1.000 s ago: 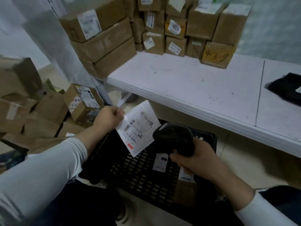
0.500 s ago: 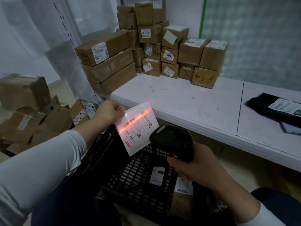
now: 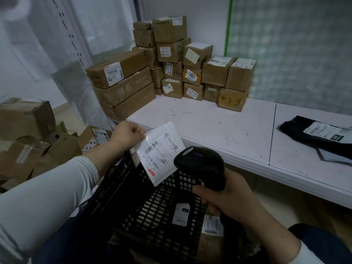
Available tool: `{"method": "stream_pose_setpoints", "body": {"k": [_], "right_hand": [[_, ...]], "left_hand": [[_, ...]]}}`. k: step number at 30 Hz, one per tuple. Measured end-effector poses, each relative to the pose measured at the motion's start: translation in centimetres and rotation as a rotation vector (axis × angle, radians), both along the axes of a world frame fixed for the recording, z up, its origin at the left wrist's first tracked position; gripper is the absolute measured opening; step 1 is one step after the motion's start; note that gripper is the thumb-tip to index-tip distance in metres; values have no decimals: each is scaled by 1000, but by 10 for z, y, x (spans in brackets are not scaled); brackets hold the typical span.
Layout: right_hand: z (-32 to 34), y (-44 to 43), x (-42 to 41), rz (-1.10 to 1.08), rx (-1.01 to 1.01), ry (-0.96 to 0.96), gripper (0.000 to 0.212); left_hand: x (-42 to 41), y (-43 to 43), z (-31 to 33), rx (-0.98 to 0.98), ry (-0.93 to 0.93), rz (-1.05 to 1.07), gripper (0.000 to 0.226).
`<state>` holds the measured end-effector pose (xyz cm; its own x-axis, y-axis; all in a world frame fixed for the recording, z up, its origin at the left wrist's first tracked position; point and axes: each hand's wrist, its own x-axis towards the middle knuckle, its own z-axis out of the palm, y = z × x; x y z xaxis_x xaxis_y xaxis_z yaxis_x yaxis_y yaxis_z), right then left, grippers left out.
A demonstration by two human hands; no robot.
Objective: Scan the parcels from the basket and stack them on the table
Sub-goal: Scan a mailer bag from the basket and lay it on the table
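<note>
My left hand pinches the top corner of a flat white parcel with a barcode label, held tilted above the black plastic basket. My right hand grips a black handheld scanner, whose head sits just right of the parcel and covers its lower right edge. No red beam shows on the label. Inside the basket lie a brown box with a white label and a small white tag. The white table runs behind the basket.
Stacked brown cartons fill the table's far left corner, with long boxes at its left end. Black bagged parcels lie at the right. Loose cartons are piled on the floor to the left.
The red scan beam that crossed the white parcel's label half a second ago is gone. The view has tilted upward; both hands keep their hold in about the same place.
</note>
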<state>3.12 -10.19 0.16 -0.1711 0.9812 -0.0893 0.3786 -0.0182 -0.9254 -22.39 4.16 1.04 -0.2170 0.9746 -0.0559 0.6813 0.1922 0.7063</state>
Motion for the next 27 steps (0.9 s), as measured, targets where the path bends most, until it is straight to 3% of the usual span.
{"method": "stream_pose_setpoints", "body": {"k": [6,8,16,23,27], "right_hand": [[5,12,28,-228,28,241,17],[6,15,44,-313,46,361,13],[5,12,123,-611,134,615,12],[0,14,166,-704,175,645,10],[-10,21,163,-687,108,642,12]], "left_hand": [[61,16,11,-53,-509,-5,5],[97,26,16,-77,-601,-64,16],[277,59,27,-234,-883,-241,6],[379,77,-6,-399,-985,-329,6],[360,75,-34,-478,-918,-330,41]]}}
